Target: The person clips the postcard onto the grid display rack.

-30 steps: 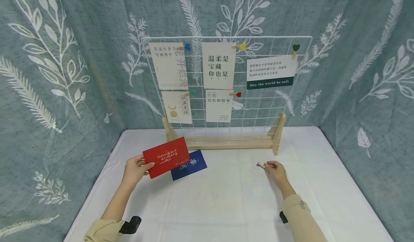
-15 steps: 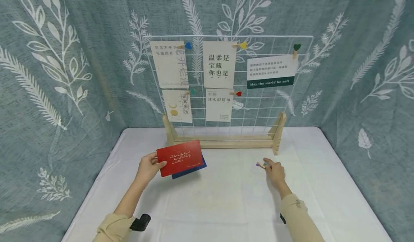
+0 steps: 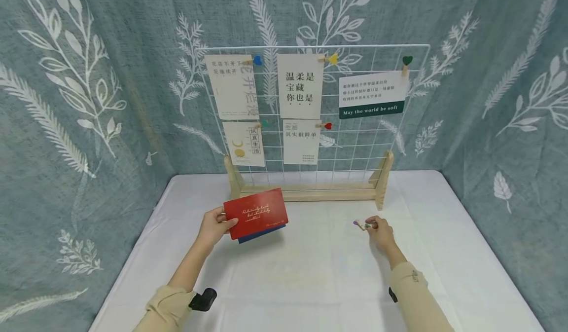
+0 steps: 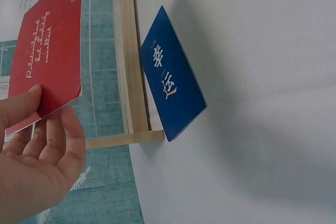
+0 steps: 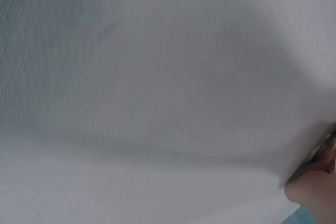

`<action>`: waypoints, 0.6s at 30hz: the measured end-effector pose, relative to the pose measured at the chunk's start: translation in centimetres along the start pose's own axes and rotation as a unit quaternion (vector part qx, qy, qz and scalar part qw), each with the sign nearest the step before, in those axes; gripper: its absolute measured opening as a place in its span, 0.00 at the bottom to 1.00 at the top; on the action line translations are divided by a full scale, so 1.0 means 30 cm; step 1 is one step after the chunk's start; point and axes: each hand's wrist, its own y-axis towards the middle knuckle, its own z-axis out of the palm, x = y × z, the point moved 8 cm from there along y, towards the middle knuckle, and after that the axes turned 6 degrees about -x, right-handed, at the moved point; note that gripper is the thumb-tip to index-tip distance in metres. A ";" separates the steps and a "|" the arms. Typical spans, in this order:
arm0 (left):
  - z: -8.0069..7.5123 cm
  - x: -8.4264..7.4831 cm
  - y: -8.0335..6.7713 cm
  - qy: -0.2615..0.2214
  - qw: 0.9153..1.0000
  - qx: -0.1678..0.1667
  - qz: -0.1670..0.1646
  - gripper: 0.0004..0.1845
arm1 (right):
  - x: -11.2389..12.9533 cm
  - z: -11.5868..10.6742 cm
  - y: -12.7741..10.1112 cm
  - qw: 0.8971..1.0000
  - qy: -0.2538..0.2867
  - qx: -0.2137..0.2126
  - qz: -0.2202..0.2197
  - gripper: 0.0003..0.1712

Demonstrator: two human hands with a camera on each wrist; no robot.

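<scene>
Just behind, wire grid point(image 3: 355, 139) on wooden stand point(image 3: 310, 194)

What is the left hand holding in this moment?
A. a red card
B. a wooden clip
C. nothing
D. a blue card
A: the left hand pinches the red card by its edge, above the blue card, which lies on the white table; the wrist view shows its thumb on the red card.
</scene>
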 end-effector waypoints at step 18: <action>0.060 -0.017 0.011 -0.057 0.998 0.034 0.015 0.21 | -0.150 0.039 0.117 0.991 0.091 0.025 -0.092 0.12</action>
